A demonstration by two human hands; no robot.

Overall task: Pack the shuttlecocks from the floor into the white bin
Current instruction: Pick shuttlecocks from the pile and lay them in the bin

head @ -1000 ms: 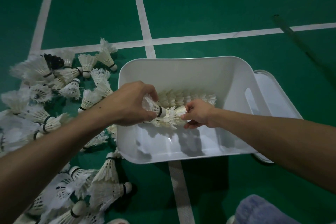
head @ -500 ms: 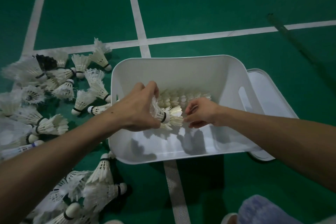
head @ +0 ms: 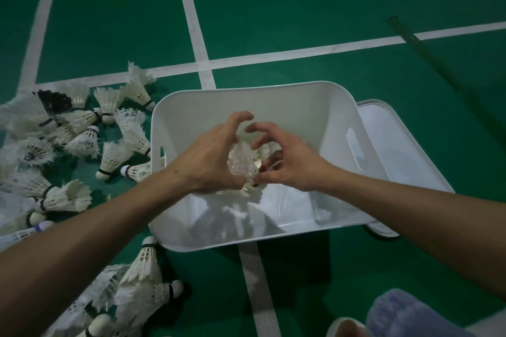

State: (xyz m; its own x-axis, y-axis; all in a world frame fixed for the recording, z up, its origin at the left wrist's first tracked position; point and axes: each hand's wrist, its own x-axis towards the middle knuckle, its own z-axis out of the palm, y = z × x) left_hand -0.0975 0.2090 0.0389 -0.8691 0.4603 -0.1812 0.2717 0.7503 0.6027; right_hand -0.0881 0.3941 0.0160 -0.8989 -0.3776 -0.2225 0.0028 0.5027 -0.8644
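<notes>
Both hands over the white bin (head: 246, 89). The left hand (head: 210, 161) and right hand (head: 287, 164) curl their fingers around a shuttlecock bunch (head: 242, 161) held between them, index fingers lifted. Loose shuttlecocks (head: 65, 197) lie on the floor (head: 273, 8), left of the fingers.

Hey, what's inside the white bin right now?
White shuttlecocks, held between the left hand and right hand, inside the white bin. The hands cover how many there are.

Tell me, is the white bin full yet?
Not full. The white plastic bin holds only a small cluster of white feather shuttlecocks; much of its bottom shows bare.
</notes>
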